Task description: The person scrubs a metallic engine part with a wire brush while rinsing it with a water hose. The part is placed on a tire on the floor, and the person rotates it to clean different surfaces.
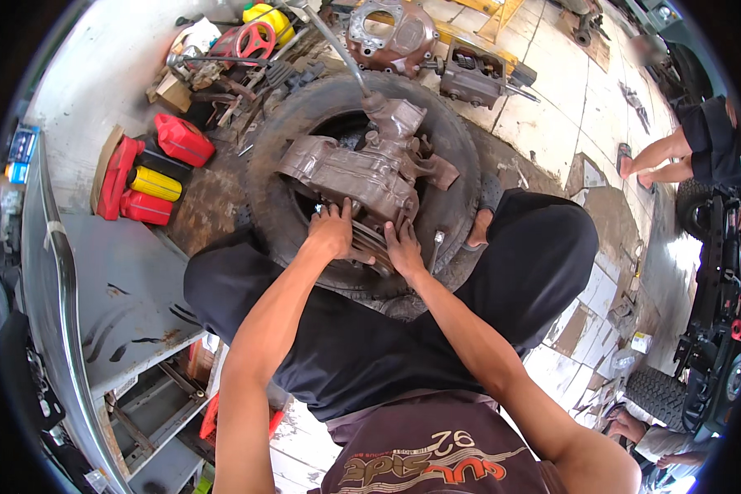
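Observation:
A brown-grey metal gearbox housing point(350, 169), likely a transfer case, rests on a tyre point(463, 177) lying flat between my knees. At its near side is a round, ribbed part point(369, 239) like a drum or flange, partly covered by my fingers. My left hand point(332, 230) lies on the left of this part, fingers spread forward and thumb pointing right. On its right side rests my right hand point(403, 249), fingers stretched toward the housing. A long lever point(337, 45) rises from the housing's far end. The undersides of both hands are hidden.
Red canisters point(146, 206) and a yellow bottle point(156, 183) stand at left, beside a grey metal cabinet point(140, 288). Beyond the tyre lie a bell-shaped casing point(393, 37) and another gearbox point(472, 74). Another person's legs point(667, 152) and a vehicle chassis point(712, 280) are at right.

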The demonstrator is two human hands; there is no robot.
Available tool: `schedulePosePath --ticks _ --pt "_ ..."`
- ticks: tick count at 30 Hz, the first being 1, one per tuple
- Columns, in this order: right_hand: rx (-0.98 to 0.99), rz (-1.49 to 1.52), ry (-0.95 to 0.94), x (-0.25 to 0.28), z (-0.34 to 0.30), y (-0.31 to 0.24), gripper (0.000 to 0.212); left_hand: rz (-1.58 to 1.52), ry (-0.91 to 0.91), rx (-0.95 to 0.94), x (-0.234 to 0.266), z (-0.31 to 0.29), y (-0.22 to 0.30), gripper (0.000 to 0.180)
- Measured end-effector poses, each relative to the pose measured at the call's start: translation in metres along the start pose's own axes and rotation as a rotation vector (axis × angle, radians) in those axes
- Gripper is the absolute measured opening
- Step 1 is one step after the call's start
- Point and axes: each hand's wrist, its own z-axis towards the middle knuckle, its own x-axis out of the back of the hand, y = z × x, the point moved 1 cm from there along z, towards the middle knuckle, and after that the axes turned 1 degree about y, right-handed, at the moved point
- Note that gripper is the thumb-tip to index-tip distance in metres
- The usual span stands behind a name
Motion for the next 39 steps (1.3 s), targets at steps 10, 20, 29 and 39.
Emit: schedulePosePath --ticks 10,20,29,39 --pt "-0.066 0.026 0.031 0.001 -0.004 -0.020 0.106 0.038 -0.012 0.017 -0.002 0.004 -0.001 0.155" --pt "-0.231 0.275 0.096 0.012 0.024 0.013 0.060 0.037 -0.014 0.007 -0.001 0.004 -0.001 0.156" --pt "-0.170 0.396 0.460 0.044 0.022 0.025 0.035 0.039 -0.030 0.029 -0.001 0.005 0.001 0.155" --pt "-0.076 0.188 0.341 0.023 -0.010 -0.014 0.047 0.004 -0.017 0.012 -0.001 0.001 -0.001 0.151"
